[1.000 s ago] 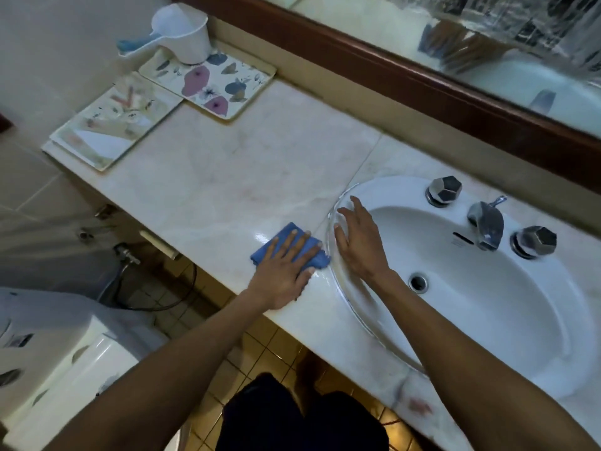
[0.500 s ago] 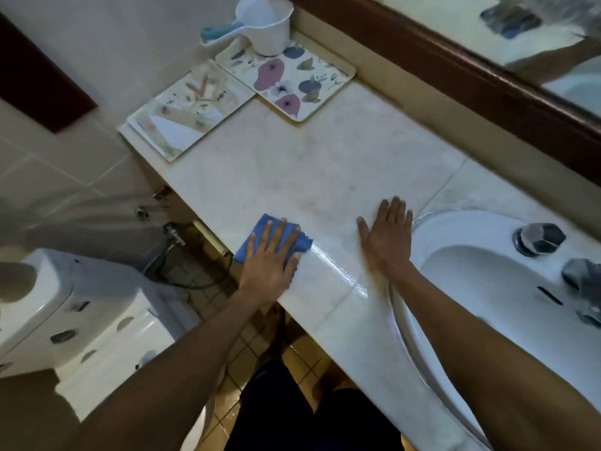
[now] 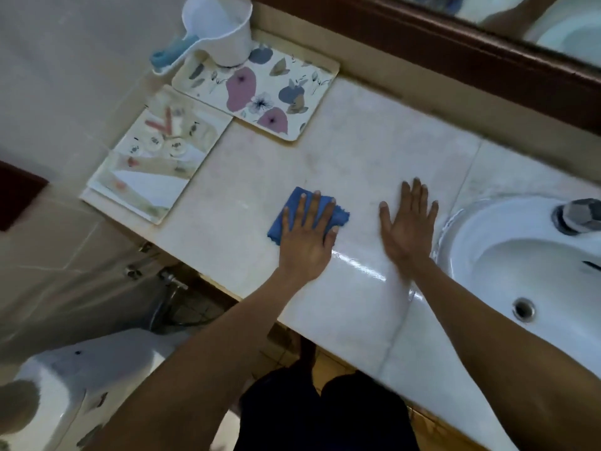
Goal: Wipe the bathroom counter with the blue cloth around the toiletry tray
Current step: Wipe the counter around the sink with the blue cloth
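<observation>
My left hand (image 3: pixel 307 236) presses flat on the folded blue cloth (image 3: pixel 292 206) near the front of the pale marble counter (image 3: pixel 357 151). My right hand (image 3: pixel 406 222) lies flat and empty on the counter beside it, fingers spread, just left of the sink. A wet shiny streak runs along the counter front below both hands. Two trays lie at the far left: a flowered tray (image 3: pixel 273 102) bearing a white dipper (image 3: pixel 221 30), and a pale toiletry tray (image 3: pixel 156 154) with small items.
A white sink (image 3: pixel 520 271) with a chrome tap handle (image 3: pixel 575 216) fills the right side. A brown-framed mirror (image 3: pixel 455 50) runs along the back wall. A white toilet (image 3: pixel 81 385) and wall pipes stand below the counter at left.
Both hands have slid left along the counter away from the sink; the cloth has moved left and farther from the front edge, leaving a wet streak behind. The view has shifted left too.
</observation>
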Demonstrator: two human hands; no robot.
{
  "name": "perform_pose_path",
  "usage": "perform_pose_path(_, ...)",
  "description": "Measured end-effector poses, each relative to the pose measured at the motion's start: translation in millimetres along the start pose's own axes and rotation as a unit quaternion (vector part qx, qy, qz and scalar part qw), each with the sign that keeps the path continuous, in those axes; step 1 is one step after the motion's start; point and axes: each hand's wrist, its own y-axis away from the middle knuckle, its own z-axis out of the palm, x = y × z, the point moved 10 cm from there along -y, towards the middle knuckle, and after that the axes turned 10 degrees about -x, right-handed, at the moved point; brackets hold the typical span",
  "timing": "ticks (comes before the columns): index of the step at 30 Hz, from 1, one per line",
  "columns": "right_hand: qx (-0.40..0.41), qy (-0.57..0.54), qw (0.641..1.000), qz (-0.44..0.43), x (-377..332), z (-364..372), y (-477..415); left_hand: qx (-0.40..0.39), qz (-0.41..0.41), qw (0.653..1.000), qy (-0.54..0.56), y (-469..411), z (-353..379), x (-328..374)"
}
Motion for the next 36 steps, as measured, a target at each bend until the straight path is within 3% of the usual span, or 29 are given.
perform_pose_path(6, 0.000, -0.017, 1.000, 0.015, 1, -2, 1, -0.033, 0.080, 0.996, -0.015, -41, -7, 6)
perform_pose_path(13, -0.002, -0.029, 0.999, 0.021, 2, -1, 1, -0.089, 0.035, 0.995, 0.018, -138, -20, 29)
perform_pose_path(19, -0.001, -0.060, 0.998, 0.015, 0, -5, 0, -0.163, 0.043, 0.984, 0.054, -149, -45, 32)
perform_pose_path(24, 0.068, -0.217, 0.971, 0.072, -17, -24, -20, -0.064, 0.011, 0.981, 0.185, -108, -111, -4)
perform_pose_path(30, 0.047, -0.345, 0.935, -0.070, -128, -59, -63, 0.060, -0.091, 0.977, 0.181, -52, -172, -104)
perform_pose_path(36, -0.044, -0.343, 0.924, -0.163, -254, -46, -90, 0.164, -0.254, 0.937, 0.174, 20, -215, -237)
